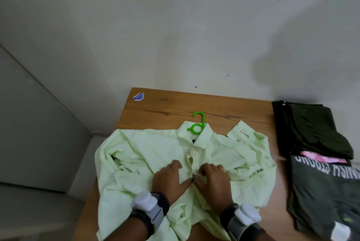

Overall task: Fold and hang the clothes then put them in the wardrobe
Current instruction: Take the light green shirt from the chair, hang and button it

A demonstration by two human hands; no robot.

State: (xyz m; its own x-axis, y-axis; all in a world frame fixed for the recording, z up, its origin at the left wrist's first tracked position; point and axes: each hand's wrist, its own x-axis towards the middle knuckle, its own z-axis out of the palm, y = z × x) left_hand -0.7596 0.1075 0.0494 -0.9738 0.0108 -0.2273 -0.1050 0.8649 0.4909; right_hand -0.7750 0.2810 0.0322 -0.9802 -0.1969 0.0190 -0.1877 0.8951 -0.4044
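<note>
A pale green button-up shirt (148,153) lies face up on the wooden table (175,104). A bright green plastic hanger (198,123) sits inside it, its hook sticking out past the collar. My left hand (171,178) and my right hand (212,180) rest side by side on the shirt's front placket, below the top button. Fingers of both hands pinch the two edges of the placket together near a button. The shirt's sleeves are crumpled at both sides, and its hem hangs over the table's near edge.
Folded dark garments (311,129) are stacked at the table's right, with a pink piece (321,158) and a dark printed T-shirt (321,192) nearer me. A blue sticker (138,96) marks the far left corner. A white wall stands behind; the floor drops away left.
</note>
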